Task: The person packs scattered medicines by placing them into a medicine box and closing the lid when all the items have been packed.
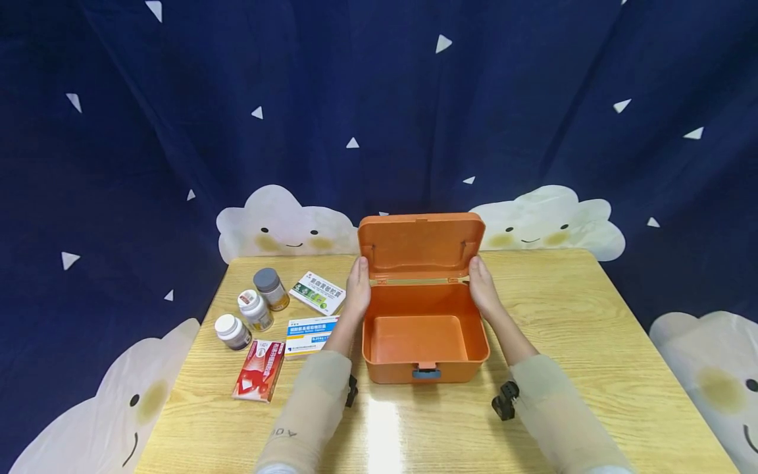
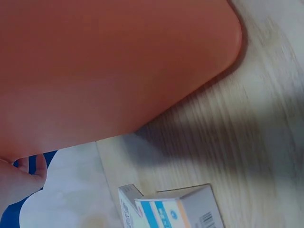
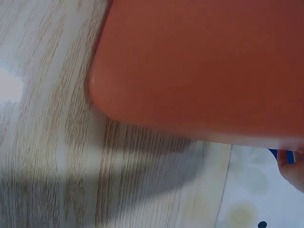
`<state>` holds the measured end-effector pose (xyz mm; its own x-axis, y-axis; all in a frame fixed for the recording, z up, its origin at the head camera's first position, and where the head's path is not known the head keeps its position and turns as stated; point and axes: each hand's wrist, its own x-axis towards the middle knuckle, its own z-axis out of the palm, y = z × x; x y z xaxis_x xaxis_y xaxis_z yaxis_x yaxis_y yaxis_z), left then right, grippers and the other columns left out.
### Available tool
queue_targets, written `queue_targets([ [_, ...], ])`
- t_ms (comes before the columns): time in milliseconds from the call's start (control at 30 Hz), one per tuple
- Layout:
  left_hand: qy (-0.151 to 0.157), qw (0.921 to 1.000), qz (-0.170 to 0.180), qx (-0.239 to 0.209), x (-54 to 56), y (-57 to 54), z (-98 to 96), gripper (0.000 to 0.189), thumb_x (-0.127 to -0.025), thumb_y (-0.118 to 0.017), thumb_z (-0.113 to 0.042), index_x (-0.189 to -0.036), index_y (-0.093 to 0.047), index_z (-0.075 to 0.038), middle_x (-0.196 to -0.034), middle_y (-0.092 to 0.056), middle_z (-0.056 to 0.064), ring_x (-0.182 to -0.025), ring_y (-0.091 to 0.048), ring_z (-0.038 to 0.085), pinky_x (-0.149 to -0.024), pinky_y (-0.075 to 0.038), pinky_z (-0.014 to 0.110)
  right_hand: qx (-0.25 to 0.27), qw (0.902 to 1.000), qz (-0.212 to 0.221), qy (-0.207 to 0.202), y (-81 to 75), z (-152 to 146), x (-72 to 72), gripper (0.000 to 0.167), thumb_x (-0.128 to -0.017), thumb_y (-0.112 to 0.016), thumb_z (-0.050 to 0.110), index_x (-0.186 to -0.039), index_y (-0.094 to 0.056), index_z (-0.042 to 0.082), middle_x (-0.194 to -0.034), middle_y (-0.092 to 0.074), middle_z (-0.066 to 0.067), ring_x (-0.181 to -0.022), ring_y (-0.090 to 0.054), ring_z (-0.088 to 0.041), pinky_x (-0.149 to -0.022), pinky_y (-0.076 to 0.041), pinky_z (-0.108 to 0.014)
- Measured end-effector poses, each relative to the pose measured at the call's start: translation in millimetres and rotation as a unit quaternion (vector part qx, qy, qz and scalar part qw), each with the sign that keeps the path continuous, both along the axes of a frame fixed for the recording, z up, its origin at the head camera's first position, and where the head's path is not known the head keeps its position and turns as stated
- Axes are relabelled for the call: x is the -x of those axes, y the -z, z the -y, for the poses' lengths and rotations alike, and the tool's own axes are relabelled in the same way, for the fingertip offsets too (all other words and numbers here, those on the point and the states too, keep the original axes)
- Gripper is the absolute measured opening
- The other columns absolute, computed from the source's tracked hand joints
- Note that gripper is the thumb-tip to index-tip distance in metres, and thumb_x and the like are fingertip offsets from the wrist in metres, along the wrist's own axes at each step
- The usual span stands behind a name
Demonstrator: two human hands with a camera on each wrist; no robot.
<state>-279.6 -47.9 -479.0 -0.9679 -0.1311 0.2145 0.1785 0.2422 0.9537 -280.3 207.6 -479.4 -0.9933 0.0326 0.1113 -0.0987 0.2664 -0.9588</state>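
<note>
Beige sleeves [image 1: 308, 408] lie nearest, cut off at the bottom; the left one partly hides a black device [image 1: 352, 391]. Beyond, on the wooden surface [image 1: 592, 329], the orange box [image 1: 391, 373] stands between the forearms, its blue-gray latch [image 1: 426, 374] facing near and its long axis running left to right. Its inner floor and walls show. To its left lie a red carton [image 1: 258, 372] and a blue-and-white carton [image 1: 308, 334], whose right end the left forearm covers. Past these stand a white-capped bottle [image 1: 233, 331], a white bottle [image 1: 255, 309] and a gray-capped bottle [image 1: 272, 288], contents impossible to tell, with a green-and-white carton [image 1: 318, 293] to their right. The left hand [image 1: 358, 289] and right hand [image 1: 484, 286] each have a pinching grip on one side edge of the raised lid [image 1: 422, 247]; some fingers are hidden, and both wrist views crop the hands. The lid's hollow face points near. A dark blue curtain [image 1: 414, 118] hangs farthest.
</note>
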Motion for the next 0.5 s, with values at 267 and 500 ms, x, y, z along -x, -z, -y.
queue_targets([
  [267,-0.010,0.9999,0.005,0.009,-0.9,4.1,-2.9,0.049,-0.101,-0.026,-0.030,-0.135,-0.037,0.003,-0.135,-0.042,0.024,-0.127,-0.036,0.036,-0.106,-0.026,0.043,-0.025,0.9995,-0.018,0.008,6.2,3.2,4.6,0.054,-0.101,-0.019,0.030,-0.143,-0.017,-0.004,-0.146,-0.021,-0.024,-0.137,-0.014,-0.032,-0.111,-0.010,-0.041],
  [500,-0.014,0.9999,0.001,-0.002,20.1,42.0,4.1,0.048,-0.100,-0.030,-0.033,-0.136,-0.040,-0.002,-0.135,-0.045,0.018,-0.128,-0.037,0.028,-0.107,-0.025,0.038,-0.040,0.9988,0.028,-0.002,7.9,4.8,2.8,0.056,-0.101,-0.020,0.031,-0.142,-0.019,-0.006,-0.146,-0.022,-0.024,-0.136,-0.015,-0.033,-0.111,-0.012,-0.042],
])
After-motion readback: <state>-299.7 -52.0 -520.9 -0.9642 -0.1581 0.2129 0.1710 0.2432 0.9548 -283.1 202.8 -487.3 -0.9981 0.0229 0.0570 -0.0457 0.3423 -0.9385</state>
